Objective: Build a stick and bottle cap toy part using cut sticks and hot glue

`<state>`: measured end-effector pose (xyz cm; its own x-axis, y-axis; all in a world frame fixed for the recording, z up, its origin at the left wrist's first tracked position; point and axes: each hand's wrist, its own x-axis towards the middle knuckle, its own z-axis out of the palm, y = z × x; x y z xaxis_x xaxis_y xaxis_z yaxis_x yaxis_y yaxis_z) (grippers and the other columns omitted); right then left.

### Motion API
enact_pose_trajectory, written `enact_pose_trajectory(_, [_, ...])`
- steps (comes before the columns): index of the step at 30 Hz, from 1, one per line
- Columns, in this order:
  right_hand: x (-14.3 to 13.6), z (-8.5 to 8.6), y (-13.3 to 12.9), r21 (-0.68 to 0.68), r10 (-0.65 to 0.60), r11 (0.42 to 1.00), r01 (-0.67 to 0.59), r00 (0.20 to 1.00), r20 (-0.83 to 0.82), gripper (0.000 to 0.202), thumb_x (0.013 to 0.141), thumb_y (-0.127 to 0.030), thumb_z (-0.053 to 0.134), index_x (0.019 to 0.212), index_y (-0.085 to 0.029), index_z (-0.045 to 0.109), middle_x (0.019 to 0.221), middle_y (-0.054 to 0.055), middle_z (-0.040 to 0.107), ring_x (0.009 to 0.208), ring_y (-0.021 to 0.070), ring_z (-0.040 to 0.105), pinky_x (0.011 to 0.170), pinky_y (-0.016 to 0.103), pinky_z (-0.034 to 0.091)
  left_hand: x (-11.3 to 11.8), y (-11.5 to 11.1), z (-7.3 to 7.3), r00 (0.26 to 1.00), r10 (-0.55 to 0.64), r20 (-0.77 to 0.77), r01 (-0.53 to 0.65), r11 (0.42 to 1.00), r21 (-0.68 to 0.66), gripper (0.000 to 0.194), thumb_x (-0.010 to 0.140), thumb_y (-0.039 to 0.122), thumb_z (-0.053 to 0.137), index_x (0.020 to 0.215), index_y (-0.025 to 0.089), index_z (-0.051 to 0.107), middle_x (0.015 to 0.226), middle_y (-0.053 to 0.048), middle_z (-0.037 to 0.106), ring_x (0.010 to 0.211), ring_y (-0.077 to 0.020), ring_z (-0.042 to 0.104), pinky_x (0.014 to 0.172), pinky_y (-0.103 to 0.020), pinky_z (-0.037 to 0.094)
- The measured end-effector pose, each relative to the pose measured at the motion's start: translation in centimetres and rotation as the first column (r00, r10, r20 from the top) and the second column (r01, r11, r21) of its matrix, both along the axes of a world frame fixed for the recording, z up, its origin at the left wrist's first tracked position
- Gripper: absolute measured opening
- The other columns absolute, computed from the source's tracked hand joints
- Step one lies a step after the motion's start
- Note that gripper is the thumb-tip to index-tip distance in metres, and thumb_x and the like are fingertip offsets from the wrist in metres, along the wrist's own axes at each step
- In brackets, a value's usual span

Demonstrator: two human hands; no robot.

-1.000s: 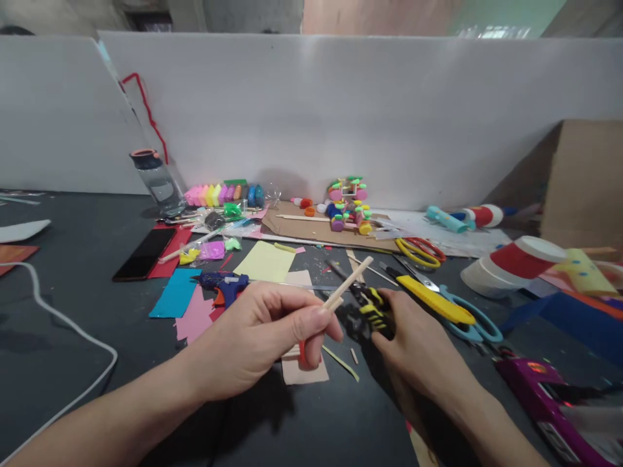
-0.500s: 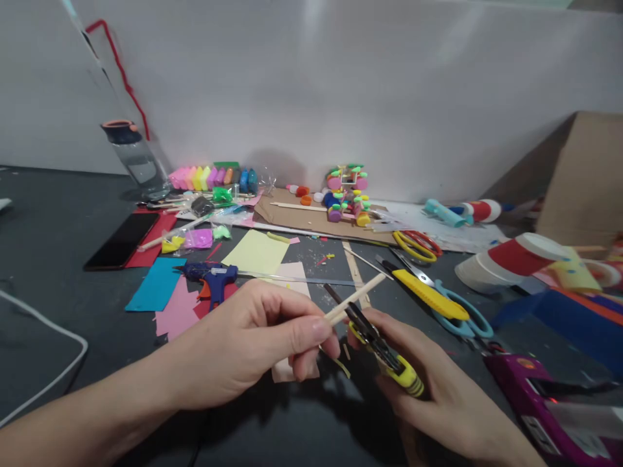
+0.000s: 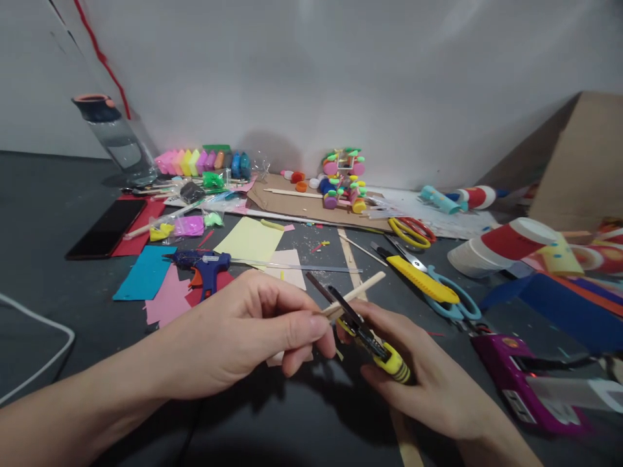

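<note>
My left hand [image 3: 272,337] pinches a pale wooden stick [image 3: 363,292] between thumb and fingers, its free end angled up to the right. My right hand [image 3: 418,370] is wrapped round pliers [image 3: 353,312] with dark jaws and yellow-and-black grips. The jaws are spread, and the stick passes between them close to my left fingertips. Whether they press on the wood I cannot tell. Behind my left hand lie a blue hot glue gun [image 3: 208,264] and a yellow paper sheet [image 3: 248,241].
To the right lie a yellow utility knife [image 3: 423,279], blue-handled scissors [image 3: 455,301], stacked paper cups [image 3: 506,246] and a purple device [image 3: 525,389]. A phone [image 3: 107,227] and a water bottle [image 3: 117,139] are at left. Small colourful clay models [image 3: 343,181] stand on cardboard at the back.
The pliers have shifted slightly left along the stick, closer to my left fingers. The whole view has moved a little, so the table things sit higher and further left.
</note>
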<state>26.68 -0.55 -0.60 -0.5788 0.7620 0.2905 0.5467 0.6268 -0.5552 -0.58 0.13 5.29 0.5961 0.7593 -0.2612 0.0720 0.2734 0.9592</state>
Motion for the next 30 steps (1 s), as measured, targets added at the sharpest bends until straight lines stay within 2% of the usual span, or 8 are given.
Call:
enact_pose_trajectory(8, [-1.0,0.2,-0.5,0.096,-0.031,0.995,0.030,0.999,0.009,0.056,0.082,-0.019,0.059,0.137,-0.029,0.049,0.121,0.005,0.070,0.105,0.0223,0.071,0.090,0.027,0.058,0.1,0.1,0.1,1.000,0.003,0.021,-0.003,1.000,0.003,0.028,0.095,0.034,0.061,0.081,0.014,0.072,0.057,0.003,0.055,0.053,-0.0064,0.041,0.053,-0.021,0.030])
enact_pose_trajectory(16, [-2.3,0.8,-0.5,-0.028,-0.004,1.000,0.003,0.999,-0.032,0.045,0.079,-0.015,0.056,0.122,-0.025,0.058,0.106,0.004,0.072,0.090,0.0205,0.070,0.081,0.026,0.057,0.2,0.0,0.0,1.000,-0.009,0.030,0.009,1.000,-0.006,0.029,0.095,0.032,0.058,0.074,0.014,0.069,0.057,0.002,0.053,0.054,-0.0086,0.042,0.054,-0.023,0.032])
enact_pose_trajectory(19, [-2.5,0.7,-0.4,-0.047,0.007,0.999,-0.009,0.999,-0.050,0.043,0.079,-0.014,0.054,0.121,-0.026,0.057,0.106,0.003,0.072,0.092,0.0204,0.070,0.081,0.025,0.056,0.1,0.2,-0.1,0.998,-0.015,0.064,0.016,1.000,-0.015,0.031,0.095,0.032,0.058,0.071,0.014,0.067,0.058,0.002,0.052,0.053,-0.0079,0.040,0.053,-0.022,0.031])
enact_pose_trajectory(22, [-2.4,0.5,-0.3,-0.015,-0.008,1.000,0.008,0.999,-0.049,0.050,0.081,-0.014,0.055,0.128,-0.029,0.052,0.114,0.002,0.071,0.101,0.0201,0.070,0.087,0.024,0.056,0.0,0.5,-0.2,0.994,-0.039,0.105,0.043,0.999,-0.032,0.029,0.096,0.033,0.058,0.077,0.014,0.068,0.056,0.004,0.051,0.052,-0.0066,0.039,0.052,-0.021,0.031])
enact_pose_trajectory(26, [-2.1,0.3,-0.4,0.016,-0.003,1.000,0.004,0.999,-0.047,0.058,0.080,-0.016,0.057,0.135,-0.032,0.047,0.120,0.001,0.069,0.105,0.0192,0.070,0.091,0.023,0.056,-0.1,0.8,-0.4,0.985,-0.084,0.152,0.105,0.986,-0.133,0.029,0.096,0.036,0.059,0.081,0.014,0.070,0.056,0.004,0.047,0.046,-0.0048,0.031,0.044,-0.021,0.021])
enact_pose_trajectory(30, [-1.9,0.3,-0.4,0.004,0.023,1.000,-0.023,0.998,-0.056,0.062,0.079,-0.016,0.059,0.137,-0.033,0.045,0.122,0.002,0.069,0.107,0.0203,0.070,0.094,0.024,0.055,-0.1,0.8,-0.8,0.957,-0.086,0.278,0.166,0.946,-0.278,0.030,0.095,0.036,0.061,0.077,0.012,0.069,0.056,0.006,0.041,0.042,-0.0023,0.022,0.039,-0.020,0.013])
